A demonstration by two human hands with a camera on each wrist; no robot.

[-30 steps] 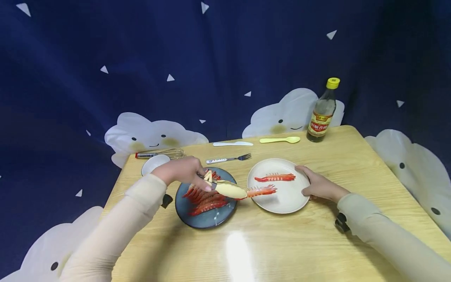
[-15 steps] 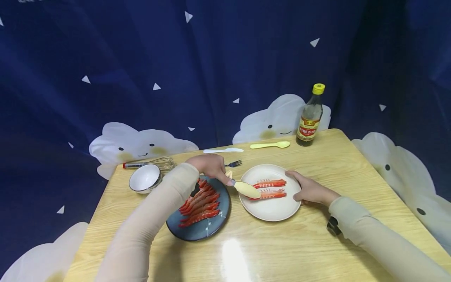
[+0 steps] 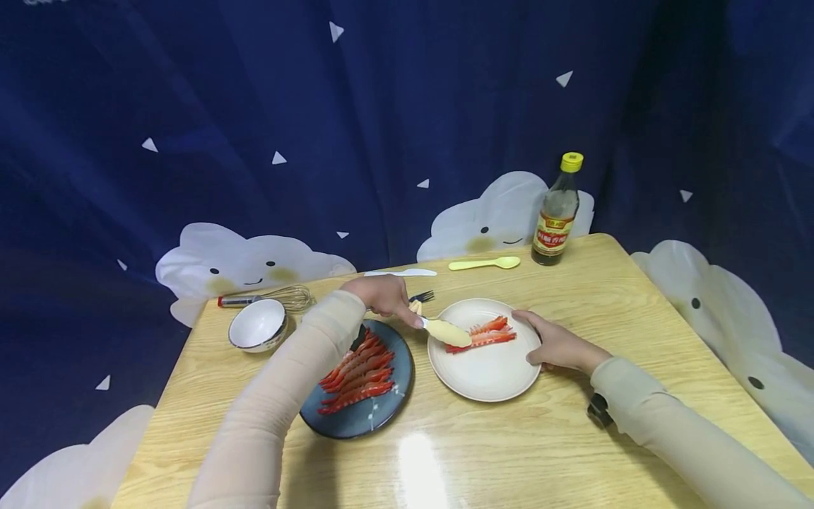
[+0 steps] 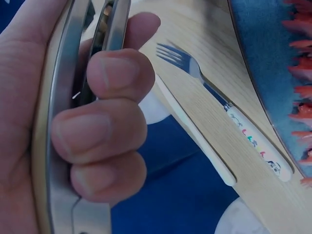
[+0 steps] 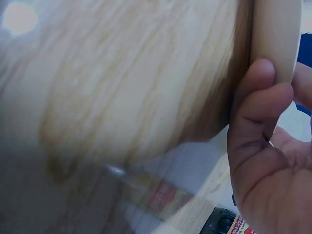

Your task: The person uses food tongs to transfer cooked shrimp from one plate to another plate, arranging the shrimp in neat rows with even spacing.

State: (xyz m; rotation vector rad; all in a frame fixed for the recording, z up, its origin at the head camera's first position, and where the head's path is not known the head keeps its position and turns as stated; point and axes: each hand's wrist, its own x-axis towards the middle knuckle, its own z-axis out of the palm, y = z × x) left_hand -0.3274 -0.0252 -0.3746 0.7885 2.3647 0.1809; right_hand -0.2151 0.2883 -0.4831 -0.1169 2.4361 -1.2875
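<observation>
My left hand (image 3: 384, 295) grips metal tongs (image 4: 59, 122), fingers curled round the handles in the left wrist view. Their cream-coloured tips (image 3: 447, 334) reach over the left part of a white plate (image 3: 483, 385), right at two red shrimp (image 3: 490, 339) that lie close together there. My right hand (image 3: 562, 346) holds this plate by its right rim; the right wrist view shows fingertips curled against the plate's side (image 5: 275, 39). Left of it, a dark blue plate (image 3: 356, 426) bears a row of several red shrimp (image 3: 362, 385), partly hidden by my left sleeve.
Behind the plates lie a fork (image 4: 253, 139), a white knife (image 3: 413, 272) and a yellow spoon (image 3: 486, 264). A sauce bottle (image 3: 555, 226) with a yellow cap stands at the back right. At left are a white bowl (image 3: 257, 325) and a whisk (image 3: 289, 298).
The left hand has carried a shrimp in the tongs rightward onto the white plate, beside the first. Since half a second ago the two shrimp have come closer together and partly overlap. The right hand keeps its hold.
</observation>
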